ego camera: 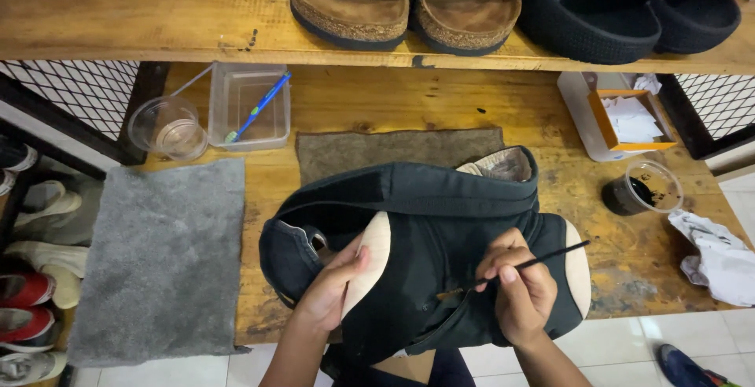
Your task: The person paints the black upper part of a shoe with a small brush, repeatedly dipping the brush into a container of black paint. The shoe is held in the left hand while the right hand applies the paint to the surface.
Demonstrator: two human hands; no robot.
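Premises: a shoe-care or repair workshop. Evidence: worn wooden workbench (440, 104) beneath the hands; a shelf above them carrying cork-soled sandals (405, 1) and black slides (629, 5); a cup of black dye (641, 189) right of the right hand (519, 289); more shoes (31, 293) racked far left of the left hand (330, 289).

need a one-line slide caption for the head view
Left hand steadies a black cap on a wooden bench while the right hand works a thin brush over its fabric.

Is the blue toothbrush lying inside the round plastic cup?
No, the blue toothbrush lies in the clear rectangular container, beside the round plastic cup.
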